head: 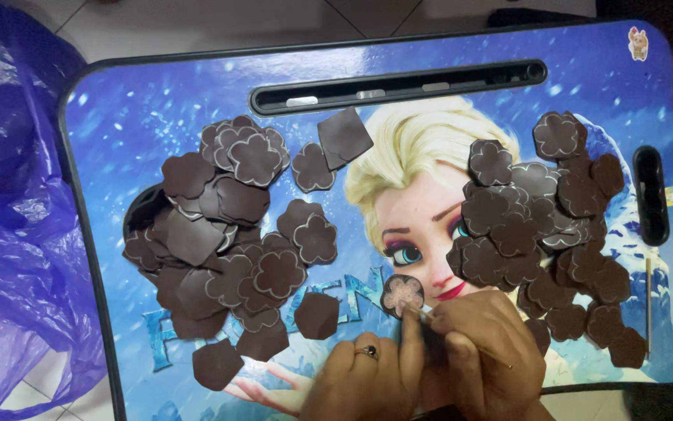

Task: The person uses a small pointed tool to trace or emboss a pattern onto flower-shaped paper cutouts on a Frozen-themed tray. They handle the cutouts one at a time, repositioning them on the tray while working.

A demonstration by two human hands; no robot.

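- Blue picture-printed lap desk (196, 86) fills most of the view; a long slot runs along its 12 o'clock edge, a short slot (650, 195) at 3 o'clock.
- Purple plastic bag (9, 234) lies crumpled off the desk at 9 o'clock, on a white tile floor (196, 23).
- Left pile of dark brown cutouts (219, 249), at 9 to 10 o'clock on the desk: overlapping flower shapes with pale outlines, mixed with plain polygon pieces.
- Right pile of dark brown flower cutouts (539, 226), at 2 to 4 o'clock, tightly overlapped.
- Right hand (484, 351) at 6 o'clock, fingers clenched around a thin stick tool (461, 337), tip at the small flower.
- Left hand (367, 374) at 6 o'clock, touching the right hand, ring on one finger; index finger stretched up to press the small flower, other fingers curled, grasping nothing.
- Small flower piece (402, 292), pinkish-marked, near the desk's centre, just at 12 o'clock of both hands, between the two piles.
- Thin stick (648, 304) lies by the 3 o'clock edge.
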